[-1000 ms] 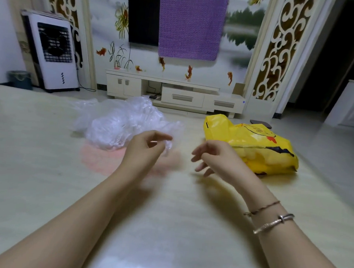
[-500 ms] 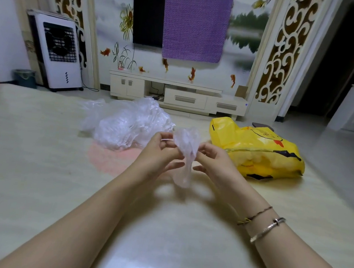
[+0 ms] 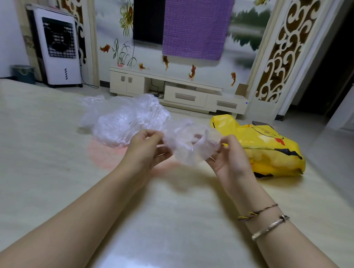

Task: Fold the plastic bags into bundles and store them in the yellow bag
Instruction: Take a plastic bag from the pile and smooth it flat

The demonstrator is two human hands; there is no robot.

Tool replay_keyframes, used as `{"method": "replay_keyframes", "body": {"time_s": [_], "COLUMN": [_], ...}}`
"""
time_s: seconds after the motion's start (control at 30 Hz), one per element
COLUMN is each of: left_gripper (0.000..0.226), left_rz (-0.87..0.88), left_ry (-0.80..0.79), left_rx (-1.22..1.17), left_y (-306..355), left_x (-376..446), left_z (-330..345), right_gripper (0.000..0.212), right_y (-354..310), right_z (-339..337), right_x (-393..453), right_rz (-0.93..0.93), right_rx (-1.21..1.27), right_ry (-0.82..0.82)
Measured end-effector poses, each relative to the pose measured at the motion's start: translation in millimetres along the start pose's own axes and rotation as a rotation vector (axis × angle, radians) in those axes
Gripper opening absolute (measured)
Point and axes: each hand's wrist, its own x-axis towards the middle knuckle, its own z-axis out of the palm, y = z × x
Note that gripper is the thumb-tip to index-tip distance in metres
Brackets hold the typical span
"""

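A clear plastic bag [image 3: 189,145] is stretched between my two hands above the table. My left hand [image 3: 148,148] pinches its left edge and my right hand [image 3: 229,155] pinches its right edge. Behind my left hand a crumpled pile of clear plastic bags [image 3: 123,119] lies on the table. The yellow bag [image 3: 260,148], printed with a cartoon face, lies on its side to the right of my right hand, bulging with contents.
The pale glossy table [image 3: 45,167] stretches wide, with a faint pink patch [image 3: 106,156] under the pile. Beyond it stand a white TV cabinet [image 3: 174,90] and a white air cooler [image 3: 57,47]. A dark phone [image 3: 260,123] lies behind the yellow bag.
My left hand lifted one clear bag from the pile, my right hand took its other edge, and both hands have pulled apart, spreading the bag wide.
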Motion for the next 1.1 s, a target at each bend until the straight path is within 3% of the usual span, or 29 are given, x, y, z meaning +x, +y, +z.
{"method": "replay_keyframes", "body": {"time_s": [0.1, 0.17, 0.23, 0.3, 0.4, 0.53, 0.63, 0.7, 0.83, 0.93, 1.1], "left_gripper": [0.014, 0.018, 0.017, 0.017, 0.043, 0.038, 0.014, 0.004, 0.008, 0.03, 0.023], "left_rz": [-0.042, -0.094, -0.134, -0.176, -0.259, -0.229, -0.078, 0.023, 0.182, 0.23, 0.152], "left_ry": [0.035, 0.006, -0.004, -0.007, -0.118, -0.287, -0.152, -0.059, 0.045, 0.038, 0.065], "left_rx": [0.202, 0.307, 0.27, 0.164, 0.071, 0.214, 0.247, 0.228, 0.242, 0.3, 0.287], "left_y": [-5, -9, -7, 0, 8, 7, 4, 3, 5, 6, 7], "left_x": [1, -1, -1, -1, -3, -12, -6, 0, 5, 5, 6], "left_z": [0, 3, 8, 9, 1, 2, 0, -4, -8, -9, -11], "right_gripper": [0.049, 0.041, 0.01, 0.018, 0.019, 0.005, 0.013, 0.017, 0.049, 0.018, 0.022], "right_y": [-2, -6, -8, -11, -12, -3, 0, 1, 9, 11, 14], "right_z": [-3, -3, -4, -2, 5, 6, 4, 2, 7, 6, -4], "right_x": [1, -1, -4, -11, -20, -14, -9, -6, -10, -8, 2], "right_rz": [-0.054, -0.066, -0.041, 0.027, 0.093, 0.014, -0.046, 0.014, 0.176, 0.091, 0.009], "right_rx": [0.008, -0.028, -0.091, -0.178, -0.222, -0.333, -0.416, -0.454, -0.587, -0.67, -0.594], "right_ry": [0.146, 0.207, 0.172, 0.062, -0.106, -0.082, 0.022, 0.012, -0.092, -0.052, 0.128]}}
